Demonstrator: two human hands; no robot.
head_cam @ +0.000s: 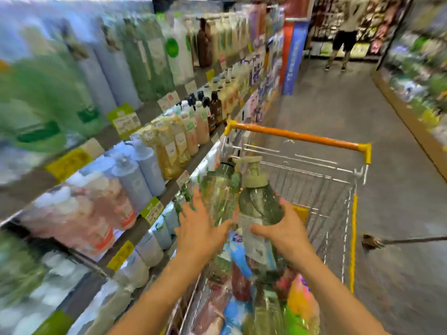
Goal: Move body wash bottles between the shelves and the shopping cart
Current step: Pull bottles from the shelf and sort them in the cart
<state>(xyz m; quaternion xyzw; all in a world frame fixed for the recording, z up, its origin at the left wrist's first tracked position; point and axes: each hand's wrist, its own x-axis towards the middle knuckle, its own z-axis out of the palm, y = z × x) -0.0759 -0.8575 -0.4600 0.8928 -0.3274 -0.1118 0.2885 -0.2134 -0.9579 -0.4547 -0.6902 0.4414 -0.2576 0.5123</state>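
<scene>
My left hand [202,228] grips a clear green pump bottle [219,189] held above the shopping cart [321,187]. My right hand [284,228] grips a second clear green pump bottle [258,201] with a pale pump head, right beside the first. Both bottles stand roughly upright over the cart's near end. Several more bottles and colourful packs [256,298] lie in the cart below my hands. The shelves [116,151] on the left carry rows of body wash bottles. The picture is blurred.
The cart has an orange handle [297,136] at its far end. A person in dark shorts [343,39] stands at the far end of the aisle. Another shelf run [420,88] lines the right side. Grey floor [338,105] lies between.
</scene>
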